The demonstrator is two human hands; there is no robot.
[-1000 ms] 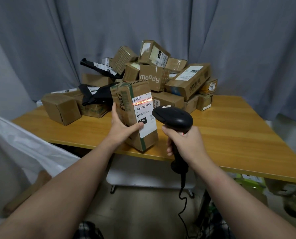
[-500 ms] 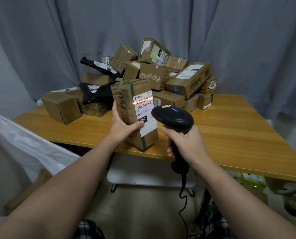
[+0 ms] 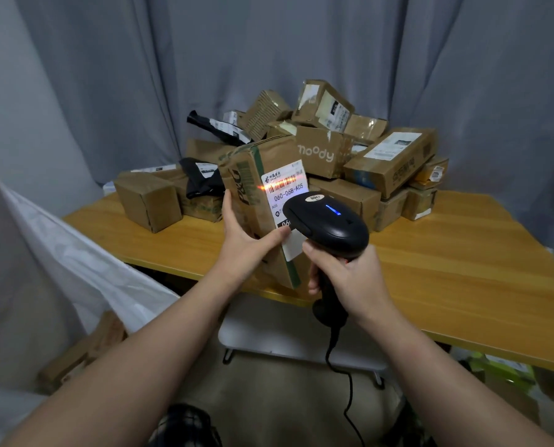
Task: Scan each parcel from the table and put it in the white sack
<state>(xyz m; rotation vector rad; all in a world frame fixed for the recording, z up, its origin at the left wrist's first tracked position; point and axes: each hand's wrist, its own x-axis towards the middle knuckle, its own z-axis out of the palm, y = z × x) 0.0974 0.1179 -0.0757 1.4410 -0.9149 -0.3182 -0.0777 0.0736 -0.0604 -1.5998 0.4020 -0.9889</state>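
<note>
Cardboard parcel (image 3: 262, 201): upright above the near tabletop (image 3: 456, 269) edge, gripped by left hand (image 3: 243, 243). Barcode scanner (image 3: 325, 225): clasped in right hand (image 3: 346, 279), red line across the parcel's label (image 3: 287, 191). White sack (image 3: 75, 253): near left.

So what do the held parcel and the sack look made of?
The tall brown parcel looks like matte cardboard with creased, dented corners and a glossy white paper label. The white sack looks like thin woven plastic or fabric, draping in soft folds; I can't say which.

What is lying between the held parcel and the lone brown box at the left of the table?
In the head view, a black plastic mailer bag lies between the held parcel and the lone brown box, on low cartons.
</note>
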